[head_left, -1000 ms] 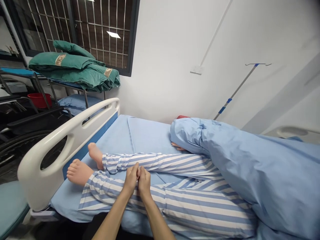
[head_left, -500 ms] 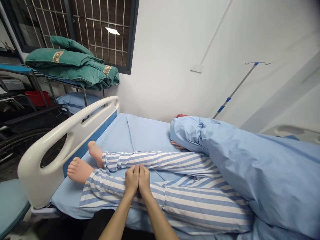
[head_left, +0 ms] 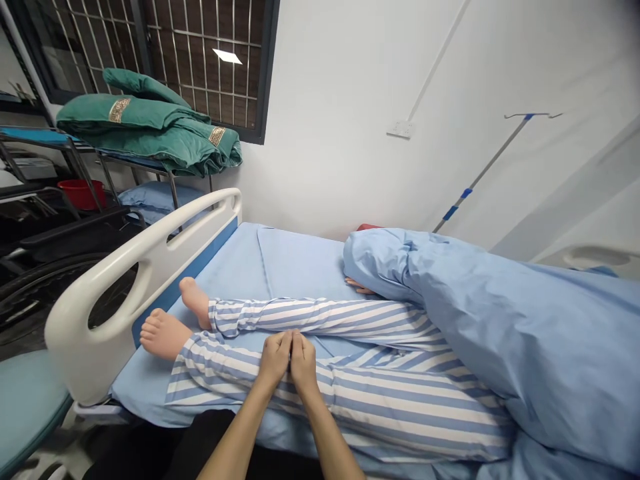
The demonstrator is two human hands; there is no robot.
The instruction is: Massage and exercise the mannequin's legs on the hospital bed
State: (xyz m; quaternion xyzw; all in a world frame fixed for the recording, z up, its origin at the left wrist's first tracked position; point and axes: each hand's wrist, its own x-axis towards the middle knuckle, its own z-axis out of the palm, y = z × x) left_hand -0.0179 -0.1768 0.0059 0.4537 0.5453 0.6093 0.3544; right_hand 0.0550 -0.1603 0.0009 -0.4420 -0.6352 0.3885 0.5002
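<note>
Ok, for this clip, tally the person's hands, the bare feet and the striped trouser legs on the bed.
Hands: 2 (left hand, right hand)
Bare feet: 2 (far foot, near foot)
Striped trouser legs: 2 (far leg, near leg)
Total: 6

No legible text, gold quilt label [head_left: 119, 109] — blurred

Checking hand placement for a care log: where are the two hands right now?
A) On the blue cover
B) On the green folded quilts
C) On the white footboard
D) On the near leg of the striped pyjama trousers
D. The left hand and right hand sit fingertip to fingertip over the near leg of the striped pyjama trousers.
</note>
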